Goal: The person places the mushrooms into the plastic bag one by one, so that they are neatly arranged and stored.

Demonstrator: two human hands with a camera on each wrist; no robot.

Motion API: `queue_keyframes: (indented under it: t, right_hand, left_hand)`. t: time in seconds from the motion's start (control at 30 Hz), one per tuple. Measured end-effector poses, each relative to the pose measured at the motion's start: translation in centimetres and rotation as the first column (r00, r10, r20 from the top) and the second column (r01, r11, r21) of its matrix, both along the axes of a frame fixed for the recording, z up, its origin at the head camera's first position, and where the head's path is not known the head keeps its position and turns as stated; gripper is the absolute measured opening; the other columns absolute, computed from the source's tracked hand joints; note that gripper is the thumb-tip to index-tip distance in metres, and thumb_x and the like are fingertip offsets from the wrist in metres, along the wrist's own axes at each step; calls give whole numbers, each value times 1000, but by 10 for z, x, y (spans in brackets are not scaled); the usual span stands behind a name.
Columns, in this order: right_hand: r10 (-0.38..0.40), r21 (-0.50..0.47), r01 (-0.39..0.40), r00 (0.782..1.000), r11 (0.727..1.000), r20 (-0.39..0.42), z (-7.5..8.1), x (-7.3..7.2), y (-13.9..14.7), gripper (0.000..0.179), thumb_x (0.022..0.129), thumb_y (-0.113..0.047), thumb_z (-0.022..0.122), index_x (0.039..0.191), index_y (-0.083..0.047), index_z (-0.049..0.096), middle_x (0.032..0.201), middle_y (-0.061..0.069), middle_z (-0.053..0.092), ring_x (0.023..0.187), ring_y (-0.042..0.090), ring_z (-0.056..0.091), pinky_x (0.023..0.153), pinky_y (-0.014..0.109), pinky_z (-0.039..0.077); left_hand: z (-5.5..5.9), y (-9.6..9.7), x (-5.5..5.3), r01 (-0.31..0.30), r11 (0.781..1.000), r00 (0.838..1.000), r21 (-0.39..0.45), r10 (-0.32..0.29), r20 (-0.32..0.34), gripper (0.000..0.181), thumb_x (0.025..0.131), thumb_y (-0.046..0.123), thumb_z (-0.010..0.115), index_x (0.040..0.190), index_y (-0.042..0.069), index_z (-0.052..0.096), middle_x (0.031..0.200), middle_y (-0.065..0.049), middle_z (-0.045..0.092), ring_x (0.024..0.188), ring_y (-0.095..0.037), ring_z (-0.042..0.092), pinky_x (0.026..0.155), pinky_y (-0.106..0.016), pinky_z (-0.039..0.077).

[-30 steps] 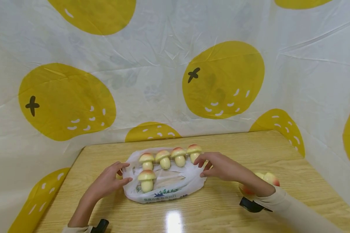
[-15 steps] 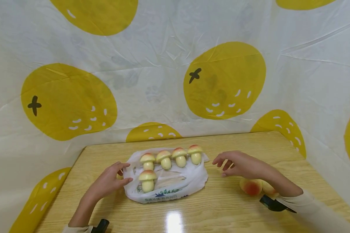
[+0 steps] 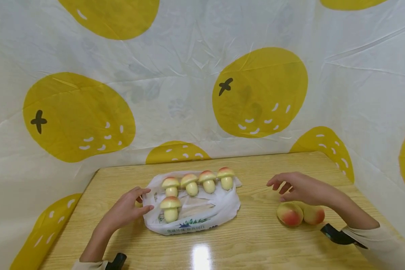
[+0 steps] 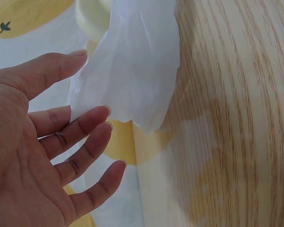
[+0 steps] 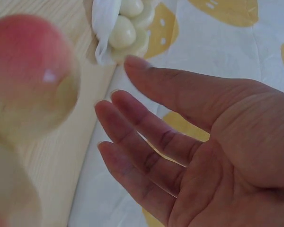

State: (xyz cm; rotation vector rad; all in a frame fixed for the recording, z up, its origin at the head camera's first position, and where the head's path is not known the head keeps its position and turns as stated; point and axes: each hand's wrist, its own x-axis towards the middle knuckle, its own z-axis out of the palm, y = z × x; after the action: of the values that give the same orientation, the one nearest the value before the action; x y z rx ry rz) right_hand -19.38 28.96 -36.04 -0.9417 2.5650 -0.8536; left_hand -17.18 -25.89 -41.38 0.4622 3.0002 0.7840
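Observation:
A white plastic bag [image 3: 219, 212] with printed writing lies on the table. Several toy mushrooms with yellow-and-red caps are on it: most form a row along the far side, and one mushroom [image 3: 170, 214] lies nearer at the left. At the bag's left edge is my left hand [image 3: 128, 208], fingers spread and loosely bent; in the left wrist view the index finger passes partly behind the plastic. My right hand [image 3: 300, 187] hovers empty, fingers relaxed, right by two round yellow-red fruits. The nearer fruit [image 3: 290, 214] and the other fruit [image 3: 314, 215] sit side by side.
The wooden table [image 3: 256, 243] reaches back to a hanging white cloth [image 3: 175, 93] printed with big yellow fruit shapes. More of that cloth closes in the left and right sides. Both wrists carry black straps.
My right hand has left the bag's right edge and moved right, to above the fruits. The rightmost mushroom is fully uncovered. My left hand has stayed at the bag.

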Motion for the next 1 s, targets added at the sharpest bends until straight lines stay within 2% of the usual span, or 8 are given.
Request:
queue_keyframes:
  t: [0.2,0.4,0.47,0.77,1.0]
  right_hand:
    - [-27,31,26,999,999,41,-2,3,17,45,88,-4,76,131,-5,62,115,6,66,101,31,68,80,30,56]
    - [-19,48,15,997,999,81,-6,8,30,51,85,1,76,133,-4,60,123,13,64,108,41,64,82,44,58]
    - [-10,54,6,997,999,75,-8,9,33,52,85,1,76,134,-4,59,124,14,64,109,42,62,83,47,57]
    - [10,159,-1,998,987,-54,-16,13,34,51,82,-6,81,130,-8,63,124,5,68,113,29,64,89,38,54]
    - [0,133,7,999,991,-51,-23,11,25,53,80,-2,80,131,-8,64,125,5,67,111,32,63,90,41,54]
  left_hand:
    - [-1,0,-1,2,1000,1000,-3,-2,1,59,89,32,80,134,-1,62,110,-3,64,92,-14,58,74,-32,51]
    - [-3,-1,-1,11,1000,1000,6,-11,-6,59,88,31,80,134,-2,62,108,-2,64,92,-14,59,74,-31,51]
    - [-3,-1,-2,13,1000,1000,8,-13,-5,59,88,31,81,133,-3,63,106,-1,64,91,-14,58,74,-31,51]
    - [-4,-1,-3,-1,1000,1000,6,1,9,59,88,30,81,134,-3,62,105,-1,63,91,-14,58,74,-31,51]
    - [-3,-1,-2,1,1000,1000,19,-2,26,60,88,30,81,135,-3,62,104,-1,63,91,-14,58,73,-30,51]
